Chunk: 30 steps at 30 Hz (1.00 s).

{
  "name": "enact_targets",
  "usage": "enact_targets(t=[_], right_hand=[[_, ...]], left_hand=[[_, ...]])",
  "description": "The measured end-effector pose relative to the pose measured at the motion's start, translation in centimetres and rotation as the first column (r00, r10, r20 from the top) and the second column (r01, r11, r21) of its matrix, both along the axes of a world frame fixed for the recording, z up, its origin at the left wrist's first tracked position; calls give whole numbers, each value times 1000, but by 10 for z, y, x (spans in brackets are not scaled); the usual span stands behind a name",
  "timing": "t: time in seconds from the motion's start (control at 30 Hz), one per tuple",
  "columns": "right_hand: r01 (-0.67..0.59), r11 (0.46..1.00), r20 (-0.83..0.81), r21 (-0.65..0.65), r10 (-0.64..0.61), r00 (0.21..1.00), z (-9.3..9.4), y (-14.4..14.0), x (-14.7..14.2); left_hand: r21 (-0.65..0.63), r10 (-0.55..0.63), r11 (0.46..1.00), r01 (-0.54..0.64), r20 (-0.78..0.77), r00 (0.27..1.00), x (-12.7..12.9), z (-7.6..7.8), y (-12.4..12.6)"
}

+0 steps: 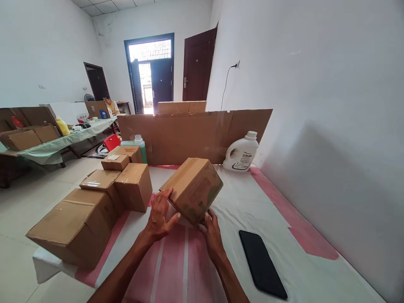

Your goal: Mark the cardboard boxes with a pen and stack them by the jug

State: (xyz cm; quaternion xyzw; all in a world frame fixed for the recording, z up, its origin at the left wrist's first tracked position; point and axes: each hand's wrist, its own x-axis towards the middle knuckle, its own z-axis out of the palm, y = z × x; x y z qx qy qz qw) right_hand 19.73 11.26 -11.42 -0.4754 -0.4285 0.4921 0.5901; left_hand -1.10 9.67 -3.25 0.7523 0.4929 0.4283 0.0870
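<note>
A brown cardboard box [194, 187] is tilted over the middle of the table, held between my two hands. My left hand [160, 214] grips its near left edge, fingers on the side and thumb apart below. Under the lower right corner, my right hand [212, 233] has its fingers curled against the cardboard; the fingertips are partly hidden. To the right of that hand a black phone [262, 264] lies flat on the cloth. Several closed cardboard boxes stand along the left edge, the largest [71, 227] nearest to me.
A white jug [242, 152] stands at the back right, beside the wall. Behind the table rises a cardboard panel [186, 136]. A bottle of green liquid [141, 148] is at the back left. Farther off, a person [111, 105] sits at another table [85, 136].
</note>
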Motion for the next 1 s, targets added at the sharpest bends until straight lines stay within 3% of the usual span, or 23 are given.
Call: enact_targets(t=[0.13, 0.3, 0.43, 0.53, 0.63, 0.77, 0.87, 1.0], right_hand=[[-85, 996, -30, -28, 84, 996, 13, 1, 3], [-114, 993, -85, 11, 115, 990, 26, 10, 3], [-62, 998, -45, 25, 63, 997, 35, 10, 5], [-15, 995, 92, 102, 6, 996, 56, 5, 13], [-30, 972, 201, 232, -18, 979, 88, 3, 21], [-75, 941, 180, 331, 15, 983, 118, 3, 22], [-118, 938, 128, 324, 81, 989, 116, 3, 18], [-101, 968, 76, 228, 86, 993, 98, 3, 15]], left_hand=[[-3, 36, 999, -36, 9, 999, -7, 5, 10], [-23, 66, 998, -64, 118, 991, -15, -10, 20], [-41, 56, 998, -49, 168, 984, -18, -14, 12], [-40, 14, 999, -3, 274, 962, -19, -2, -2], [-51, -33, 997, 58, 400, 916, -20, 20, -15], [-96, -15, 991, 89, 593, 805, -21, 40, -21], [-91, 9, 994, 66, 652, 758, -21, 38, -20], [-108, 5, 990, 94, 681, 732, -21, 23, -21]])
